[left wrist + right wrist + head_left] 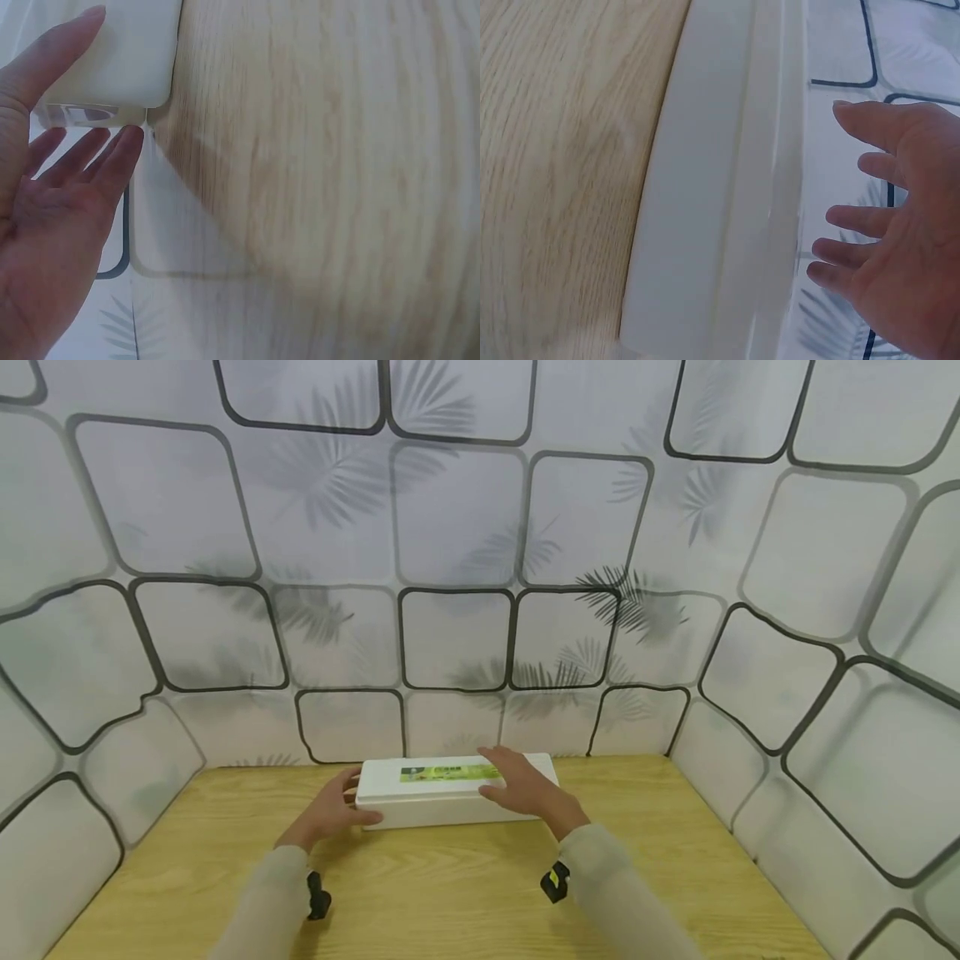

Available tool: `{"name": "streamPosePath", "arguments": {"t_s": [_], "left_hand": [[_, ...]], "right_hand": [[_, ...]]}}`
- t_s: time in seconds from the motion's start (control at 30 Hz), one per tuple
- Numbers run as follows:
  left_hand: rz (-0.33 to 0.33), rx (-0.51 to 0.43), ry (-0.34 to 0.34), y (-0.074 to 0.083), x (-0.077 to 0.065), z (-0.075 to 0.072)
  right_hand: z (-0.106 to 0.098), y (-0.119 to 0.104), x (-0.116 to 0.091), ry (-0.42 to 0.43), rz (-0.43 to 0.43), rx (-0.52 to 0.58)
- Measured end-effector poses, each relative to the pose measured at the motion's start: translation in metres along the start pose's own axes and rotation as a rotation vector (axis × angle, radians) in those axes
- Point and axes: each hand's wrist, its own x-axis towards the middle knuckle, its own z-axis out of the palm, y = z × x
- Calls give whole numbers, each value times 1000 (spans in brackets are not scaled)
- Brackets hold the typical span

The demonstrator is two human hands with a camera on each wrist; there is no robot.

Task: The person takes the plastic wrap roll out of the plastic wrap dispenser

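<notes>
A long white lidded box lies near the back of the table, with a green and yellow label along its top. At its left end is my left hand. In the left wrist view the thumb reaches over the box's long front side, while the fairly straight fingers come up to its end face. My right hand is over the right part of the lid, overlapping the label's end. The right wrist view shows its fingers spread and apart from the lid's edge.
The wood-grain table is closed in on three sides by a patterned cloth with rounded squares and leaves. The box lies close to its back part. A small black device sits at the left wrist, another black device at the right.
</notes>
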Motion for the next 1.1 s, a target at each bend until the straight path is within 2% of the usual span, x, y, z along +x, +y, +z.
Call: {"name": "streamPosePath", "arguments": {"t_s": [0.17, 0.3, 0.4, 0.6, 0.83, 1.1], "left_hand": [[-27, -15, 10, 2, -1, 3], [-31, -30, 11, 2, -1, 4], [-26, -42, 15, -1, -1, 4], [4, -66, 28, -9, -1, 6], [-11, -59, 42, -11, 0, 7], [-26, -76, 41, -7, -3, 9]], "right_hand": [[8, -5, 7, 12, 5, -102], [13, -9, 13, 45, -14, -232], [15, -11, 16, 45, -7, -283], [19, -14, 22, 27, 45, -271], [22, -12, 29, 7, 60, -273], [27, -10, 36, -20, 21, -280]]}}
